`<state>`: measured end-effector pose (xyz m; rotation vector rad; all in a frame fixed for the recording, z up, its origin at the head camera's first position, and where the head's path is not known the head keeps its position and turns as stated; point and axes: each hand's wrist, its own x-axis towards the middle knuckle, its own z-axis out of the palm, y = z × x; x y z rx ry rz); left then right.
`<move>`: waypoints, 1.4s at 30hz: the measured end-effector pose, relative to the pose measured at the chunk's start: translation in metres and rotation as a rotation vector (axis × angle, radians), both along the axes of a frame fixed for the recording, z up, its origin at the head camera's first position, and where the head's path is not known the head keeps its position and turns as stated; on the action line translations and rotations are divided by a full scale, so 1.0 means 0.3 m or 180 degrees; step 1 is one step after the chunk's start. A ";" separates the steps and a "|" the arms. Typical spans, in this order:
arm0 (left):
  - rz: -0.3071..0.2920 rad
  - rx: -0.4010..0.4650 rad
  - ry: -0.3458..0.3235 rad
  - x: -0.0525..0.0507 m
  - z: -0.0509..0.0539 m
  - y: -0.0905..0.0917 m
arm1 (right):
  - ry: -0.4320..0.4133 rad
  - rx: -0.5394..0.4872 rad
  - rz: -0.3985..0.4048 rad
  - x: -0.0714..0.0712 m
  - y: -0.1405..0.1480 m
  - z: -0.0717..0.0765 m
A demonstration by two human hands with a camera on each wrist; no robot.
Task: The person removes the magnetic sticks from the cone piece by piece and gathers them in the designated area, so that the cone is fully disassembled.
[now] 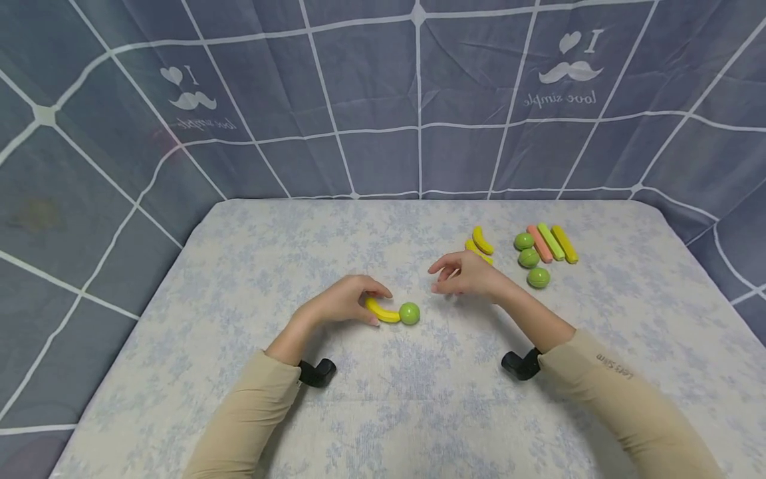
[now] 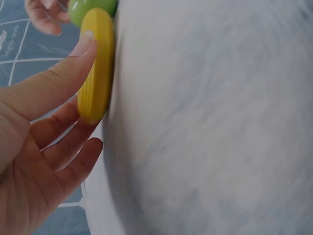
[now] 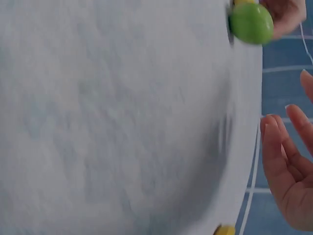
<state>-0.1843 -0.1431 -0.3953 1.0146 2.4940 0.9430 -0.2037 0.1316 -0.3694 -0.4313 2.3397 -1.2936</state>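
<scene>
My left hand (image 1: 344, 299) pinches a yellow toy banana (image 1: 385, 314) lying on the table. In the left wrist view the thumb rests on the near side of the banana (image 2: 98, 68), with the other fingers partly hidden behind it. At the banana's right end sits a smooth green toy fruit (image 1: 409, 313), round like an apple or lime. To the right of that fruit and slightly farther back, my right hand (image 1: 469, 274) hovers over the cloth with loosely bent fingers, holding nothing. Its relaxed fingers also appear in the right wrist view, apart from the green fruit (image 3: 252, 23).
Two more toy bananas (image 1: 482, 241) lie just behind the right hand, one partly covered by it. Farther right is a column of three green toy fruits (image 1: 529, 258), beside an orange stick (image 1: 540, 243), a light green stick (image 1: 550, 241) and a yellow stick (image 1: 564, 244). A patterned cloth covers the table (image 1: 383, 412).
</scene>
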 end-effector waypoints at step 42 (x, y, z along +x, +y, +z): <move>-0.0041 0.0256 -0.0510 0.020 0.000 0.045 | -0.0318 -0.0259 0.0631 0.086 -0.097 -0.031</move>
